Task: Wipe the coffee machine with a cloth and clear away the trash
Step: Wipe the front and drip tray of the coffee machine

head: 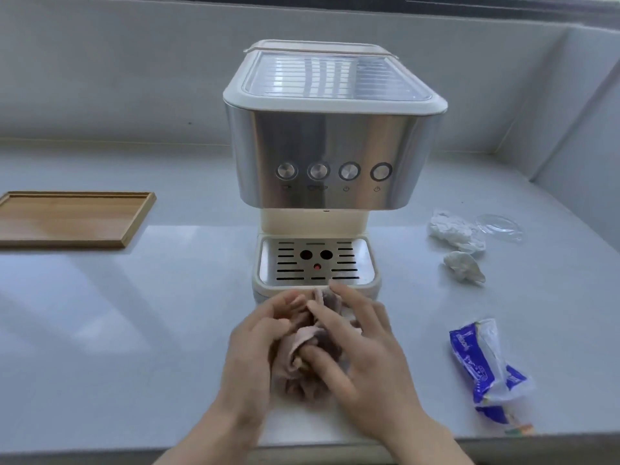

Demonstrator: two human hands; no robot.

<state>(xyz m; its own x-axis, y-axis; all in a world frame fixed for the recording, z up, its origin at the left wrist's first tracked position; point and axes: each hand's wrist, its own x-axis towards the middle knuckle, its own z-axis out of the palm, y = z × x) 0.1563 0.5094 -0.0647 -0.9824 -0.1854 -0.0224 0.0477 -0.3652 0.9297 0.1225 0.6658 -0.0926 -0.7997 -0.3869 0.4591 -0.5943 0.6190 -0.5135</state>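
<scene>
Just before the drip tray, the left hand curls round a bunched cloth while the right hand presses it with spread fingers, likely wadding it to wipe the coffee machine behind; crumpled tissues and a blue wrapper wait rightward.

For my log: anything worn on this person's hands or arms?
Nothing visible. The left hand and right hand are ungloved, with no rings, watch or bracelets; the left forearm and right forearm show no sleeve within the frame.
</scene>
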